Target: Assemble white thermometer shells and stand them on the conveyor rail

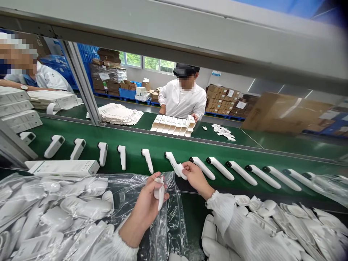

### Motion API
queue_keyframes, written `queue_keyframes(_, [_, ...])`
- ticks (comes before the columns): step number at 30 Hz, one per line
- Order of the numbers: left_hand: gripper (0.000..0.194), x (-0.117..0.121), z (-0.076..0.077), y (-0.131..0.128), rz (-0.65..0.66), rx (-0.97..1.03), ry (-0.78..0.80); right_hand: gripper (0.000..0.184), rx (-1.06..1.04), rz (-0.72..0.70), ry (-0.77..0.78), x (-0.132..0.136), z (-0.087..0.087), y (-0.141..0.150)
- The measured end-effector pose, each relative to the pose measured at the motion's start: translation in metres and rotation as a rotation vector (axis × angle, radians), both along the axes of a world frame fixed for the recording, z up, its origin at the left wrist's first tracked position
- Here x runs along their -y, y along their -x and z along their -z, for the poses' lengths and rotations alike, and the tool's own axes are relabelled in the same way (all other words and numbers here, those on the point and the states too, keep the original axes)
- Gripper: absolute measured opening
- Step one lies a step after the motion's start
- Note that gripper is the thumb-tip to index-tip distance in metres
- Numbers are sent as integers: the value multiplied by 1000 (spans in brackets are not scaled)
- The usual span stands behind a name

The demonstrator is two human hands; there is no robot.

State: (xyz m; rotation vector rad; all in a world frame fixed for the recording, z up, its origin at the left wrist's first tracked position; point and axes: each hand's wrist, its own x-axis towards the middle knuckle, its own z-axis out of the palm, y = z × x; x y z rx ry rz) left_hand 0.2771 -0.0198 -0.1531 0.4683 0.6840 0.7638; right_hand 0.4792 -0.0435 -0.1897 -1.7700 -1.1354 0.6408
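Observation:
My left hand (148, 203) is closed on a small white plastic sleeve (160, 192), held above a clear plastic bag (81, 214) full of white bagged parts. My right hand (193, 174) grips the handle end of a white handheld thermometer (174, 164) lying on the green conveyor belt (152, 143). Several more white thermometers lie in a row along the belt on both sides of it, one (202, 167) just right of my fingers.
A flat white box (63, 167) lies at the belt's near edge on the left. A heap of empty plastic sleeves (293, 224) covers the right foreground. Across the belt a person in white (182, 99) handles open white cartons (172, 125). Another person sits far left.

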Motion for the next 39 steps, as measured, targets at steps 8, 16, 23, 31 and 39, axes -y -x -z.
queue_keyframes(8, [58, 6, 16, -1, 84, -103, -69, 36, 651, -11, 148, -9, 19, 3])
queue_keyframes(16, [51, 9, 27, -5, 108, -182, -188, 46, 918, -12, 279, -18, 28, -12])
queue_keyframes(23, [55, 14, 17, -4, 68, -210, -174, 40, 870, 64, 269, -12, 29, -26])
queue_keyframes(31, [53, 15, 23, -4, -31, -177, -209, 40, 624, 82, -31, 19, 5, -12])
queue_keyframes(39, [44, 19, 32, -7, 51, -114, -312, 30, -336, -119, -217, 29, -13, 55])
